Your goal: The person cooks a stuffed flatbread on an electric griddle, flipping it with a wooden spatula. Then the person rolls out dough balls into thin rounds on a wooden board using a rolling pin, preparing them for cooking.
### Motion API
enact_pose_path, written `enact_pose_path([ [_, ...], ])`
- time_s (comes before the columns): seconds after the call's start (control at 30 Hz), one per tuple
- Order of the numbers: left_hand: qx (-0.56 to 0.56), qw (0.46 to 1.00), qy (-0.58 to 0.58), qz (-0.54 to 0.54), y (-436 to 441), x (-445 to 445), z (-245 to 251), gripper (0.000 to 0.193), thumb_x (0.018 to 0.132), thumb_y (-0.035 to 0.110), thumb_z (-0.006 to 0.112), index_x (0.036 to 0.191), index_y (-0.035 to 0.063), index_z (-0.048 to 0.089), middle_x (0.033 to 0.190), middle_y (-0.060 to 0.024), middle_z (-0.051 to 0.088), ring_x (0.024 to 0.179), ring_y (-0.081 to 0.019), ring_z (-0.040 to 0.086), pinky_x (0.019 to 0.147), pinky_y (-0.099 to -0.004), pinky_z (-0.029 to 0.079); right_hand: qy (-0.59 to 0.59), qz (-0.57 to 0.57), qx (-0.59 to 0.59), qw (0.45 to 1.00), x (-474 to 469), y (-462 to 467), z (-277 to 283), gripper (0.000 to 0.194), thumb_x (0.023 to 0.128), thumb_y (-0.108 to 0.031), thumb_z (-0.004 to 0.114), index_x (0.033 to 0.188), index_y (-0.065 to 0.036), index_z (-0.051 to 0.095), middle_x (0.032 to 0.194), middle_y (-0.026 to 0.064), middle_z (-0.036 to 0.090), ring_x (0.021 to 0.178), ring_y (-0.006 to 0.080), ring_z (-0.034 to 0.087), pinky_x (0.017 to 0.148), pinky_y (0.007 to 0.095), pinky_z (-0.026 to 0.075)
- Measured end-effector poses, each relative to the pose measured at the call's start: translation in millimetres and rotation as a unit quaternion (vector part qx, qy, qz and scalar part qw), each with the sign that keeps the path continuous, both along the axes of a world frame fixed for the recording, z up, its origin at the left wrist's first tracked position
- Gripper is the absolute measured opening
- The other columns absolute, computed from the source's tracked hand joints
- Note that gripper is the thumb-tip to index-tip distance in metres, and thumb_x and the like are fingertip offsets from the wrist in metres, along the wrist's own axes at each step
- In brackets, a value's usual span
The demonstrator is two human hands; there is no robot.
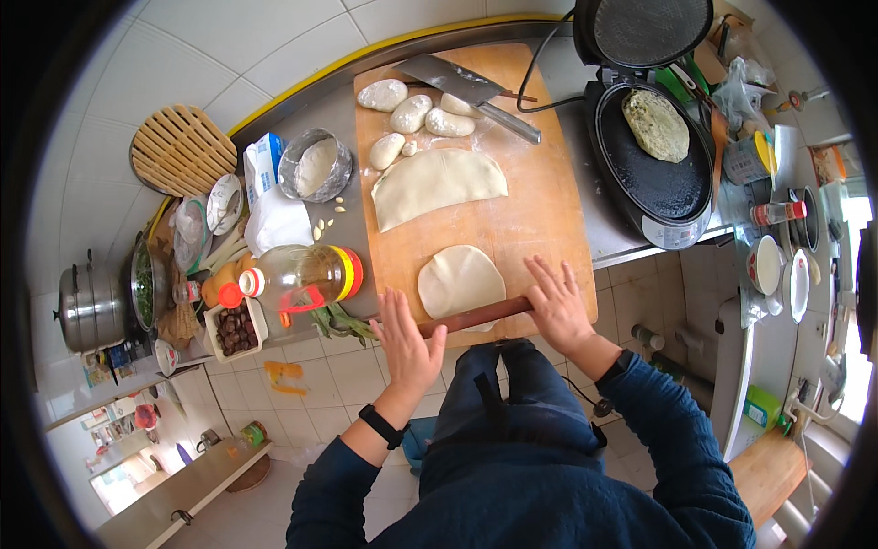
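Note:
A dark wooden rolling pin point(477, 315) lies across the near part of a round, flat sheet of dough point(461, 278). My left hand point(409, 346) holds the pin's left end under its palm, fingers stretched forward. At the other end, my right hand point(559, 305) holds the pin the same way. Both sit near the front edge of a large wooden board point(542, 206). Farther back on the board is a folded, half-round piece of dough point(439, 182). Several floured dough balls point(410, 113) lie behind it, beside a cleaver point(456, 77).
Right of the board, an electric griddle point(651, 185) stands with its lid raised and a browned flatbread point(656, 127) inside. An oil bottle point(302, 278) lies left of the board, near a metal bowl of flour point(317, 165) and a container of dark round fruits point(236, 331).

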State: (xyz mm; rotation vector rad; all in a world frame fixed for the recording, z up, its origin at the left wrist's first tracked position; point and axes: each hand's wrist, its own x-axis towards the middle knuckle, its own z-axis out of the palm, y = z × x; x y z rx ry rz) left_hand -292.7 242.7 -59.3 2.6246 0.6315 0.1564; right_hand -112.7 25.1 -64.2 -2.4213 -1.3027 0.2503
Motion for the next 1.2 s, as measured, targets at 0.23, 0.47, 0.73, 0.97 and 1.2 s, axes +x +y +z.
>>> enact_pose_path([
  [0.23, 0.021, 0.996, 0.066, -0.052, 14.6, 19.4, -17.8, 0.093, 0.094, 0.052, 0.05, 0.153, -0.0084, 0.011, 0.159, -0.0289, 0.015, 0.15, -0.0411, 0.01, 0.114, -0.0633, 0.011, -0.022, 0.004, -0.13, 0.991, -19.6, 39.2, -4.0, 0.08, 0.092, -0.058, 0.049, 0.149, -0.003, 0.034, 0.16, 0.0145, 0.025, 0.15, 0.0315, 0.018, 0.117, 0.0628, 0.01],
  [0.47, 0.081, 0.994, -0.054, -0.045, 88.3, 118.3, -37.4, 0.098, 0.093, 0.06, 0.046, 0.154, -0.0067, 0.009, 0.161, -0.0248, 0.014, 0.15, -0.0386, 0.012, 0.115, -0.0607, 0.015, -0.141, -0.105, -0.012, 0.984, 77.7, 122.7, -32.6, 0.091, 0.093, -0.062, 0.042, 0.155, -0.001, 0.016, 0.163, 0.0144, 0.016, 0.151, 0.0313, 0.013, 0.116, 0.0657, 0.005],
  [0.73, 0.09, 0.991, 0.045, -0.084, 14.0, 22.0, -16.1, 0.101, 0.092, 0.06, 0.05, 0.154, -0.007, 0.008, 0.159, -0.0302, 0.014, 0.149, -0.0414, 0.014, 0.115, -0.0614, 0.017, -0.046, -0.004, -0.089, 0.995, -30.4, 32.2, -10.2, 0.087, 0.088, -0.057, 0.051, 0.147, 0.004, 0.034, 0.159, 0.0204, 0.025, 0.15, 0.0331, 0.019, 0.116, 0.0627, 0.012],
  [0.97, -0.024, 0.992, 0.008, -0.125, 28.2, 78.6, -14.5, 0.086, 0.083, 0.026, 0.074, 0.15, -0.0015, 0.027, 0.147, -0.0224, 0.04, 0.135, -0.042, 0.038, 0.108, -0.0546, 0.032, -0.076, 0.031, -0.053, 0.995, -35.7, 11.8, -8.8, 0.042, 0.086, -0.014, 0.052, 0.125, 0.002, 0.054, 0.158, 0.0185, 0.029, 0.149, 0.0332, 0.024, 0.116, 0.06, 0.017],
  [1.2, -0.133, 0.988, 0.018, -0.079, 51.0, 103.6, -22.1, 0.063, 0.065, 0.008, 0.084, 0.12, 0.0004, 0.056, 0.104, -0.0167, 0.058, 0.1, -0.0353, 0.057, 0.09, -0.0426, 0.047, -0.059, -0.05, -0.044, 0.996, -27.9, -20.5, 1.9, 0.016, 0.085, -0.013, 0.059, 0.1, -0.008, 0.059, 0.153, 0.0146, 0.037, 0.146, 0.0309, 0.03, 0.117, 0.0585, 0.019],
])
